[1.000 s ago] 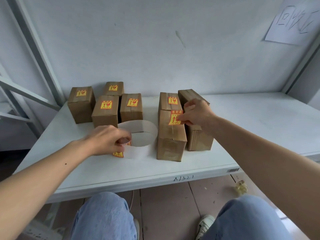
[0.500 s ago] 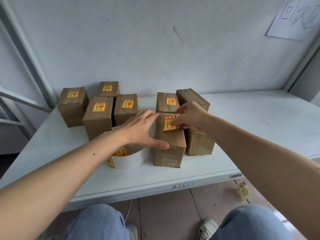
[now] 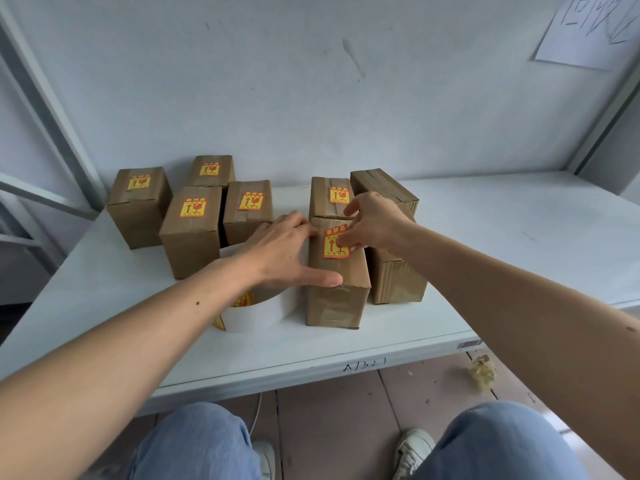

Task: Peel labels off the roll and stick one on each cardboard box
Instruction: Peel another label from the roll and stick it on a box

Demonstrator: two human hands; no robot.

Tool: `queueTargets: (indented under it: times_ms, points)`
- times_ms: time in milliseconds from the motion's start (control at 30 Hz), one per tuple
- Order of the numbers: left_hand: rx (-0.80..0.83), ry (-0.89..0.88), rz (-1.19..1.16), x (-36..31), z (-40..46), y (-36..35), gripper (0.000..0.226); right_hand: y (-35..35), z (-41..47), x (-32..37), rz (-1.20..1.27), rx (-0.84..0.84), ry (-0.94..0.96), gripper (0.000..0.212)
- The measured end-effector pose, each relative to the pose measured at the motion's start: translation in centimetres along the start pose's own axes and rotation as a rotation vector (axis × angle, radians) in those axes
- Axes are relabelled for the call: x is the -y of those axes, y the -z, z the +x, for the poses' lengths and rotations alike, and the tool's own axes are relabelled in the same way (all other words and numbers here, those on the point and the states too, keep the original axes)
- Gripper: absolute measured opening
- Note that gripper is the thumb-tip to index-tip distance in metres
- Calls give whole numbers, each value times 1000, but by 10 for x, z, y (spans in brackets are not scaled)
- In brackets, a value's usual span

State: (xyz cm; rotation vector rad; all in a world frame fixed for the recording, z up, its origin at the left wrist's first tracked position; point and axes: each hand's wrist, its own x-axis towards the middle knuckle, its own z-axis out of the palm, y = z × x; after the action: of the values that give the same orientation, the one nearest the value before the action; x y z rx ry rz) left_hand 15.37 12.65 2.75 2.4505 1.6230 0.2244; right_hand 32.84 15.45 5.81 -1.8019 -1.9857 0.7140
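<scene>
While the pale grey wall (image 3: 311,98) with its taped sheet of white paper (image 3: 588,29) fills the background, the white flat-topped table (image 3: 519,237) carries seven brown cardboard boxes. Four stand at the left, each with a yellow-and-red label on top, such as the nearest left box (image 3: 190,233). At the centre, the front brown cardboard box (image 3: 337,275) has the left hand (image 3: 280,254) spread open against its left side, thumb on the top edge. The right hand (image 3: 374,220) presses the yellow-and-red rectangular label (image 3: 335,242) flat onto that box's top with its fingertips, gripping nothing. Behind it stands a labelled box (image 3: 329,199); to the right, an unlabelled box (image 3: 394,271). Under the left wrist sits the white label roll (image 3: 256,313).
</scene>
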Motion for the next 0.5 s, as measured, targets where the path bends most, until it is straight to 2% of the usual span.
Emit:
queueTargets:
  times_ms: [100, 267, 500]
  points:
    - [-37, -20, 35, 2, 3, -3, 96, 0, -2, 4, -87, -30, 27, 60]
    - [-99, -8, 25, -2, 6, -6, 74, -2, -1, 6, -202, -75, 32, 50]
    - [-101, 20, 20, -1, 7, -5, 79, 0, 0, 0, -261, -120, -33, 61]
